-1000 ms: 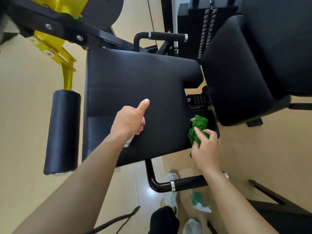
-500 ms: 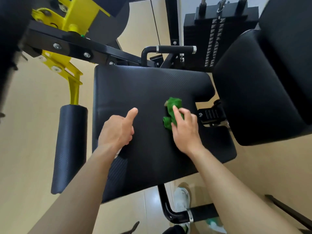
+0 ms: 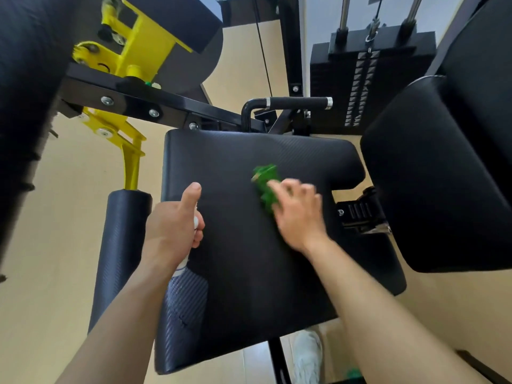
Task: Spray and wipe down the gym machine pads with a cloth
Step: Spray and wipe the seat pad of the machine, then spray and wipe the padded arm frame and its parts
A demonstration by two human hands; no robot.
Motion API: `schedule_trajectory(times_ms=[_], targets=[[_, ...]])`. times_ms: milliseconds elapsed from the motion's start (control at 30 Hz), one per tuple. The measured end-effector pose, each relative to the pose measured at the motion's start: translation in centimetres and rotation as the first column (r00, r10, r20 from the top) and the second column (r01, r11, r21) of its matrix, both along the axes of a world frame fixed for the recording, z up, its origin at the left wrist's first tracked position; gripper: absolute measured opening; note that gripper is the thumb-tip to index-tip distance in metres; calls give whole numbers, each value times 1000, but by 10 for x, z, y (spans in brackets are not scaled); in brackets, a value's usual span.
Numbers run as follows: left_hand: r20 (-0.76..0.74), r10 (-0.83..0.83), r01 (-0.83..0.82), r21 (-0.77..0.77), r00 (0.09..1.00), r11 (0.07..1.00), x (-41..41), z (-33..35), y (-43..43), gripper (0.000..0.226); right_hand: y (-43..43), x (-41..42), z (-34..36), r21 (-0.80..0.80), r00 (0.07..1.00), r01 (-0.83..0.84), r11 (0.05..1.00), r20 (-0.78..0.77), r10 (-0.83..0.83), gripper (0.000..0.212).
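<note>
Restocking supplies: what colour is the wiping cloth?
Green; the cloth shows best in the head view, under the right hand.

Seat pad (image 3: 235,151) free — backrest (image 3: 432,176) perhaps close.

bright even light, wide-angle bending at edges, right hand (image 3: 297,214) motion-blurred
</note>
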State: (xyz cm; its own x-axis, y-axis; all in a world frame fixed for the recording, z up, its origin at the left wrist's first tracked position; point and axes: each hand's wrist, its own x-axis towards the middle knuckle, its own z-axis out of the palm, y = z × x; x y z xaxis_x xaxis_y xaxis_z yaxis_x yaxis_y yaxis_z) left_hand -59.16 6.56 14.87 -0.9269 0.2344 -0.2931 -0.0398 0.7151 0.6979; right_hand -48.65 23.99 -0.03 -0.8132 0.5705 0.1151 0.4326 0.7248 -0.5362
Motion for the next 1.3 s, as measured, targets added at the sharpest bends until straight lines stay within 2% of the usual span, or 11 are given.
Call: schedule_trajectory(times_ms=[67,100,200,267,333,400,467,533,633,967,1300], targets=[[-26,-12,13,19,1000,1000,7,1,3,77,18,-17,-1,-121,982,169,978,106,-157,51],[-34,-11,12,28,999,1000,10,1,4,77,6,-16,2,-101,981,177,979,101,-167,53],[4,22,-22,65,1000,998,19,3,10,76,-80,38,14,13,995,-94,996,-19,94,53],[56,41,-48,115,998,992,30,2,20,76,-129,93,21,-21,951,-300,954,-78,298,55],[94,59,-74,163,994,984,48,2,36,75,-136,129,18,-40,926,-366,930,-115,360,53],[144,82,-113,226,986,968,66,-1,56,72,-117,145,17,-62,962,-240,969,-150,229,55],[225,125,-187,284,966,940,79,-5,80,70,-89,158,28,-151,987,-16,988,-158,-9,61],[303,174,-273,325,937,905,83,-9,104,69,-58,171,50,-204,966,137,969,-190,-176,58],[333,221,-333,330,916,883,76,-16,144,67,-12,167,85,-261,900,248,933,-294,-322,54],[301,296,-382,286,906,879,-5,-66,264,67,111,55,99,-463,793,321,826,-345,-502,46],[216,262,-307,213,941,927,-63,-98,300,57,139,-18,55,-626,740,348,698,-274,-614,46]])
